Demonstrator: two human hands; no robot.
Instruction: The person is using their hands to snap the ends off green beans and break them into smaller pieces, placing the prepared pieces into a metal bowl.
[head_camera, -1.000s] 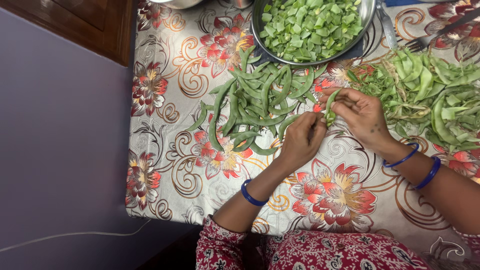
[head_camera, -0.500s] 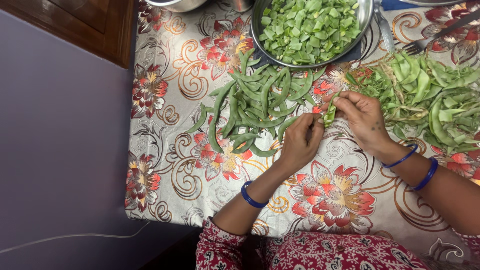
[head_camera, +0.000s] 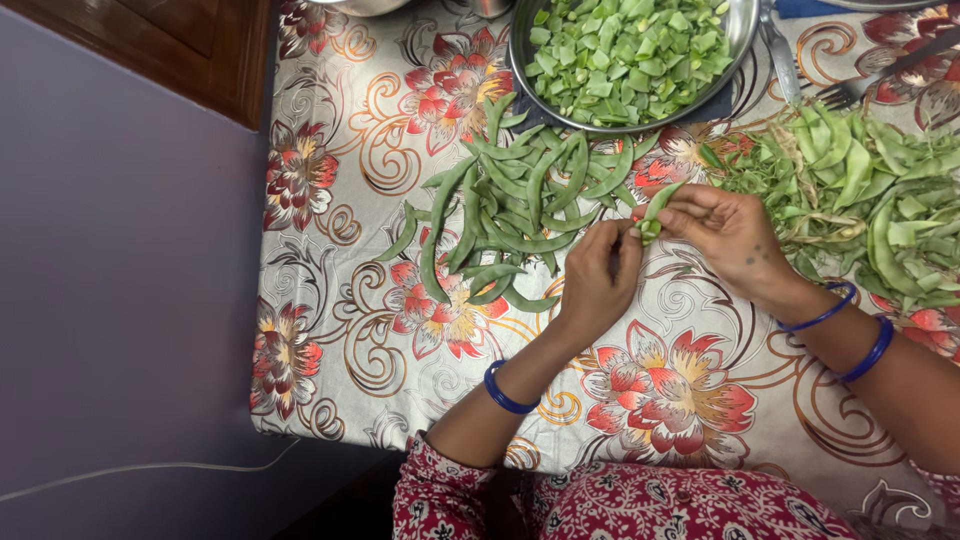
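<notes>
1. The left hand (head_camera: 597, 272) is curled, its fingertips pinching the lower end of a flat green bean pod (head_camera: 655, 207).
2. The right hand (head_camera: 730, 240) is closed on the same bean pod from the other side, thumb and forefinger gripping its upper part; the pod sits between the two hands, lifted off the floral tablecloth (head_camera: 680, 390).
3. Just left of the left hand lies a pile of whole bean pods (head_camera: 510, 210).
4. Right of the right hand is a heap of strings and trimmings (head_camera: 860, 200).
5. Beyond both hands stands a steel bowl (head_camera: 523, 65) of chopped bean pieces (head_camera: 625, 50), with a fork (head_camera: 870, 82) to its right.
</notes>
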